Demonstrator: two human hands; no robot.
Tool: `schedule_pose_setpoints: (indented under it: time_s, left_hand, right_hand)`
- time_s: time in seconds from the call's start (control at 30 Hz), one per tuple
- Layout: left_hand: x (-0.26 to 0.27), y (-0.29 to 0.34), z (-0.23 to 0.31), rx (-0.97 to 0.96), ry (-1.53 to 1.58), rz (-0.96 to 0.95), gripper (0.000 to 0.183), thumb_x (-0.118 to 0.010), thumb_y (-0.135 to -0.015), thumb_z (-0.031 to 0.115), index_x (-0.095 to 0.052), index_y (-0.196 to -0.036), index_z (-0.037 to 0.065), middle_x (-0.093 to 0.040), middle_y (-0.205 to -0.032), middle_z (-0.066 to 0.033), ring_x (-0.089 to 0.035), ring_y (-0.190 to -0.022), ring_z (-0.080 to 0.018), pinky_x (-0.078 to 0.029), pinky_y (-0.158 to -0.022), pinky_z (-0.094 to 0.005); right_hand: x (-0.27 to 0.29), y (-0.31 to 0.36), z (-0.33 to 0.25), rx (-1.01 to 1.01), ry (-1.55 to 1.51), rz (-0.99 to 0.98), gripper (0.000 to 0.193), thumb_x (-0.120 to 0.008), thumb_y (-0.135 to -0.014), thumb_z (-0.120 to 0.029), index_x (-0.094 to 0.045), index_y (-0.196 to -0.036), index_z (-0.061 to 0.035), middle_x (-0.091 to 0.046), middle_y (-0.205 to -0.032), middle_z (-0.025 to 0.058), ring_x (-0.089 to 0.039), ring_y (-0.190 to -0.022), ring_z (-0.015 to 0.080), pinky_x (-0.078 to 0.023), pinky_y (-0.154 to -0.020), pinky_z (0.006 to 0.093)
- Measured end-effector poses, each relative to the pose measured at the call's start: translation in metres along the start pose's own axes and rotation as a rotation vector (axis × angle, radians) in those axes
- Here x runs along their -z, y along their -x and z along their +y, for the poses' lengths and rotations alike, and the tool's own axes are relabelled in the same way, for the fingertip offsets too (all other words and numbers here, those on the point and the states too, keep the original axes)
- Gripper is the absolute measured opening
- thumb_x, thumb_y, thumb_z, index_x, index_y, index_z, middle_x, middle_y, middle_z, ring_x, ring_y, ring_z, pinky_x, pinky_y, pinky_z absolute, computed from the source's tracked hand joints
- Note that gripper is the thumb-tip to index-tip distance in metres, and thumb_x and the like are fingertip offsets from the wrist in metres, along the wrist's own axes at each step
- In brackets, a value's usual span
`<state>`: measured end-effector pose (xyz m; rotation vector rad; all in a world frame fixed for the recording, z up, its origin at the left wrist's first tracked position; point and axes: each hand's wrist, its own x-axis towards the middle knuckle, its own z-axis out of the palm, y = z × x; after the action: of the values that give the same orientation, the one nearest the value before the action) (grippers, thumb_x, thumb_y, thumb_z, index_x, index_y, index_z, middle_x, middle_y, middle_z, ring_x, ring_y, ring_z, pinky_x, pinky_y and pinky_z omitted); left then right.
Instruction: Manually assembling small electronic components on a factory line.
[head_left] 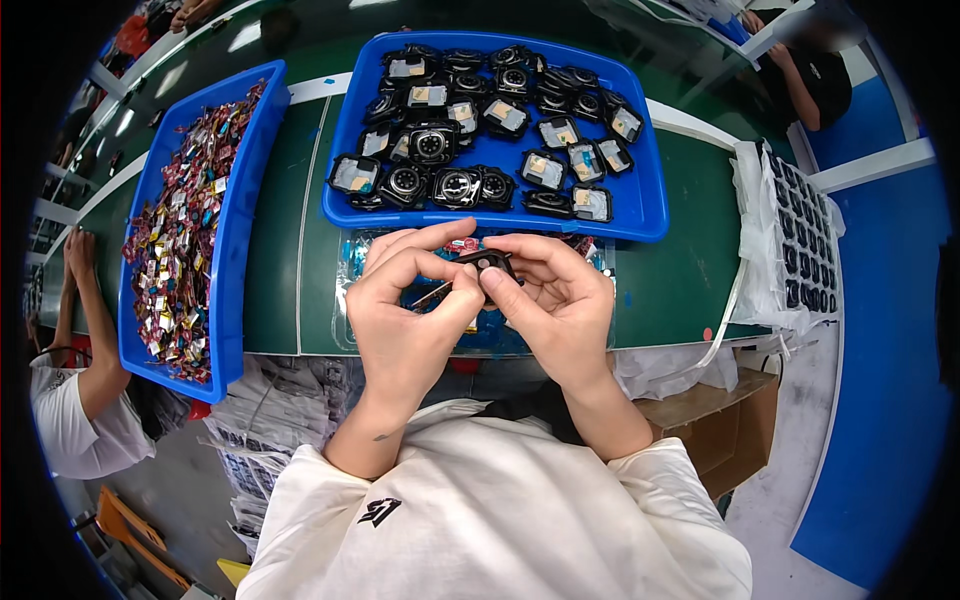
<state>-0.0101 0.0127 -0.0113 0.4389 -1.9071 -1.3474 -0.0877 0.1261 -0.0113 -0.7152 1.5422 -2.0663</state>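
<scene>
Between my two hands, above the table's near edge, is a small black smartwatch case point(497, 261). My left hand point(408, 305) pinches its left side with thumb and fingertips. On the other side, my right hand point(556, 298) has its thumb pressed against the case and its fingers curled behind it. My fingers cover much of the case, and its inside cannot be made out. Below the hands lies a clear plastic tray point(345, 318) with small red and blue parts, mostly hidden by them. Just beyond stands a blue bin point(645, 205) holding many black watch cases point(430, 143).
At left, a long blue bin point(232, 270) holds a heap of small reddish flexible parts point(185, 240). A white-wrapped tray of dark pieces point(800, 235) sits at the right table end. Below are a cardboard box point(725, 430) and wrapped stacks point(265, 430). Other people point(85, 380) work nearby.
</scene>
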Motion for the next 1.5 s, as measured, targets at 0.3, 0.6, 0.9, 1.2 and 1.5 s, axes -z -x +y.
schedule_pose_setpoints:
  time_s: [0.3, 0.6, 0.9, 1.2, 1.5]
  left_hand:
    - [0.001, 0.001, 0.004, -0.042, -0.075, -0.006, 0.006, -0.069, -0.065, -0.001, -0.065, -0.069, 0.002, -0.071, -0.098, -0.0103, -0.06, -0.093, -0.0224, -0.044, -0.085, -0.0341]
    - [0.001, 0.006, 0.009, -0.175, -0.19, -0.002, 0.016, -0.076, -0.068, 0.002, -0.072, -0.083, 0.005, -0.07, -0.09, -0.0084, -0.061, -0.081, -0.0198, -0.046, -0.071, -0.0289]
    - [0.016, 0.004, 0.012, -0.264, -0.294, -0.099, 0.015, -0.077, -0.067, 0.002, -0.072, -0.081, 0.004, -0.066, -0.076, -0.0058, -0.058, -0.069, -0.0179, -0.043, -0.061, -0.0281]
    - [0.016, 0.006, 0.009, 0.073, -0.004, -0.208, 0.013, -0.076, -0.069, 0.002, -0.072, -0.081, 0.005, -0.066, -0.075, -0.0055, -0.058, -0.066, -0.0173, -0.043, -0.058, -0.0271]
    - [0.012, 0.007, 0.009, -0.38, -0.351, -0.23, 0.014, -0.076, -0.068, 0.003, -0.071, -0.081, 0.004, -0.065, -0.075, -0.0039, -0.055, -0.064, -0.0157, -0.043, -0.058, -0.0269]
  right_hand:
    - [0.001, -0.001, 0.001, 0.121, 0.058, 0.007, 0.02, -0.065, -0.084, 0.003, -0.064, -0.103, 0.005, -0.067, -0.098, 0.0111, -0.066, -0.088, 0.0134, -0.054, -0.07, 0.0216]
    - [0.013, -0.005, 0.005, 0.054, -0.027, 0.089, 0.02, -0.065, -0.082, 0.005, -0.062, -0.102, 0.0072, -0.067, -0.096, 0.012, -0.065, -0.085, 0.0112, -0.053, -0.074, 0.0206]
    - [0.012, -0.007, -0.003, 0.08, 0.087, 0.063, 0.02, -0.07, -0.077, 0.003, -0.067, -0.097, 0.0032, -0.067, -0.094, 0.0091, -0.064, -0.082, 0.0103, -0.053, -0.072, 0.0216]
    - [0.017, -0.01, -0.011, 0.628, 0.639, 0.014, 0.017, -0.07, -0.067, 0.005, -0.066, -0.082, -0.0005, -0.067, -0.081, 0.0098, -0.065, -0.067, 0.0182, -0.052, -0.056, 0.0265]
    - [0.025, -0.009, -0.019, 0.623, 0.932, -0.065, 0.019, -0.07, -0.066, 0.005, -0.065, -0.083, -0.0021, -0.066, -0.08, 0.0097, -0.065, -0.067, 0.0199, -0.053, -0.057, 0.028]
